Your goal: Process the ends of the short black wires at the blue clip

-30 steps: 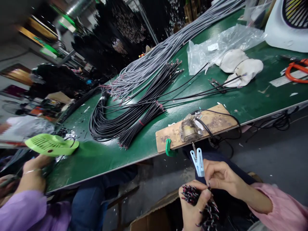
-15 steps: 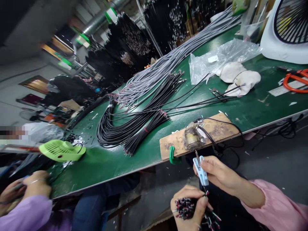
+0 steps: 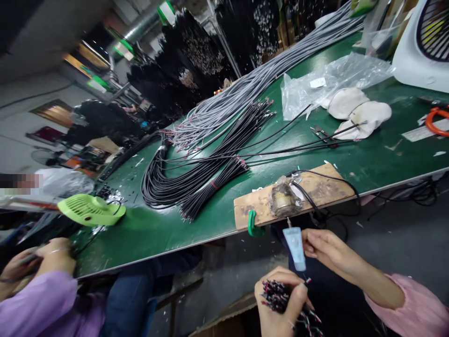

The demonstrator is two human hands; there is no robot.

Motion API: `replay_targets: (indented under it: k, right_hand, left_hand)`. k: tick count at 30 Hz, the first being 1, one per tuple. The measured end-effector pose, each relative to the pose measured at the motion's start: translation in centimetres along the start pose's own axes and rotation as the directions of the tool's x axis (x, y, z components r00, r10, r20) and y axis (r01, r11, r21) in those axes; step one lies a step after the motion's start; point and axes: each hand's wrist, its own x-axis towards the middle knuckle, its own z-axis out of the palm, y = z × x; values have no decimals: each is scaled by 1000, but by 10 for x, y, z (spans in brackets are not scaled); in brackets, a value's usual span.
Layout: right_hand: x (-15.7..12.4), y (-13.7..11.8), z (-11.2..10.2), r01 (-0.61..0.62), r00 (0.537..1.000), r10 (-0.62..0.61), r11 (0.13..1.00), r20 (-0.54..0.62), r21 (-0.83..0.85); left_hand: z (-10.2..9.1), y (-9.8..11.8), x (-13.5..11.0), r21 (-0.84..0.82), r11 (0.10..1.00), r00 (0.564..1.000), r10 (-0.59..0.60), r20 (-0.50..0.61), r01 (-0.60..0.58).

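Observation:
My right hand (image 3: pixel 324 247) is closed on a pale blue clip (image 3: pixel 295 248), holding it just below the solder pot (image 3: pixel 285 201) fixed to a wooden board (image 3: pixel 315 187) at the table's front edge. A thin wire runs from the clip down toward my left hand. My left hand (image 3: pixel 280 304) is wrapped around a bundle of thin wires (image 3: pixel 277 296) with red, black and white stripped ends, low in the view over my lap.
On the green table (image 3: pixel 368 159) lie a coiled black cable bundle (image 3: pixel 189 178), grey cables (image 3: pixel 245 89), a plastic bag (image 3: pixel 329 79), white pads (image 3: pixel 361 112), orange scissors (image 3: pixel 437 120) and a white fan (image 3: pixel 424 42). A co-worker's hands in purple sleeves (image 3: pixel 42 262) work at left near a green fan (image 3: pixel 89 209).
The right hand with the blue clip has shifted slightly right and down below the solder pot. The left hand keeps hold of the wire bundle. The view has swung a little.

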Motion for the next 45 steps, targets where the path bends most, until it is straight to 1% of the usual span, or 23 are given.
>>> replay_targets:
  k: [1, 3, 5, 6, 8, 9, 11, 13, 14, 18, 20, 23, 25, 27, 30, 33, 35, 37, 40, 41, 42, 44, 45]
  right_hand:
    - [-4, -3, -2, 20, 1000, -21, 993, -6, -114]
    - [-11, -10, -3, 83, 997, -79, 946, 24, -312]
    - [-17, -18, 3, 193, 981, -158, 873, 114, -448]
    - [-19, -21, 7, 255, 966, -196, 831, 169, -494]
    - [-22, -26, 15, 351, 936, -253, 744, 246, -569]
    - [-23, -28, 18, 373, 928, -273, 708, 255, -600]
    - [-24, -30, 22, 374, 926, -303, 665, 224, -647]
    - [-23, -29, 20, 353, 932, -307, 656, 191, -667]
    - [-23, -27, 18, 342, 936, -303, 660, 180, -669]
    - [-24, -21, 8, 331, 941, -293, 697, 168, -637]
    - [-26, -18, 4, 338, 940, -286, 735, 184, -588]
    - [-27, -17, 1, 348, 937, -263, 772, 232, -532]
    - [-27, -17, 2, 374, 925, -267, 758, 269, -534]
    - [-27, -15, 5, 401, 915, -305, 746, 263, -532]
    - [-27, -6, 13, 376, 926, -346, 795, 152, -476]
    - [-29, 6, 21, 262, 960, -280, 896, 4, -359]
    - [-31, 11, 25, 213, 968, -242, 926, -59, -310]
    - [-32, 13, 26, 254, 953, -296, 897, -64, -362]
    - [-34, 11, 24, 386, 902, -430, 792, 16, -473]
    - [-34, 12, 23, 393, 906, -420, 803, 43, -448]
    - [-35, 12, 21, 363, 928, -367, 850, 65, -383]
    - [-34, 14, 18, 193, 976, -170, 963, 134, -188]
    - [-33, 14, 16, 92, 982, -71, 990, 177, -111]
  left_hand:
    - [-1, -2, -2, 3, 1000, 1000, -21, 18, 21]
    - [-2, -9, -7, -5, 990, 990, -143, 14, 143]
    - [-1, -17, -12, -1, 959, 958, -284, -52, 284]
    - [1, -19, -14, 17, 949, 945, -310, -102, 314]
    - [7, -19, -16, 59, 949, 937, -295, -188, 311]
    - [11, -17, -15, 69, 954, 941, -273, -199, 291]
    - [16, -12, -12, 54, 966, 961, -243, -132, 252]
    - [17, -12, -11, 22, 972, 971, -233, -58, 234]
    - [16, -15, -12, 18, 971, 970, -237, -55, 238]
    - [1, -35, -20, 128, 955, 956, -246, -162, 268]
    - [-5, -42, -24, 113, 957, 952, -244, -182, 267]
    - [-8, -43, -26, 44, 962, 949, -256, -182, 268]
    - [-5, -39, -25, 0, 957, 945, -288, -158, 291]
    - [-2, -34, -24, -61, 944, 935, -329, -132, 323]
    - [3, -28, -23, -131, 918, 917, -387, -98, 373]
    - [7, -27, -22, -185, 899, 907, -416, -73, 397]
    - [7, -29, -22, -228, 899, 913, -400, -77, 374]
    - [6, -34, -22, -226, 917, 926, -361, -113, 330]
    - [2, -36, -22, -188, 931, 927, -343, -152, 314]
    - [2, -35, -22, -193, 928, 927, -348, -138, 320]
    - [1, -34, -21, -206, 925, 932, -346, -108, 320]
    - [1, -28, -19, -223, 935, 955, -292, -45, 276]
    - [0, -25, -18, -214, 948, 970, -244, -15, 235]
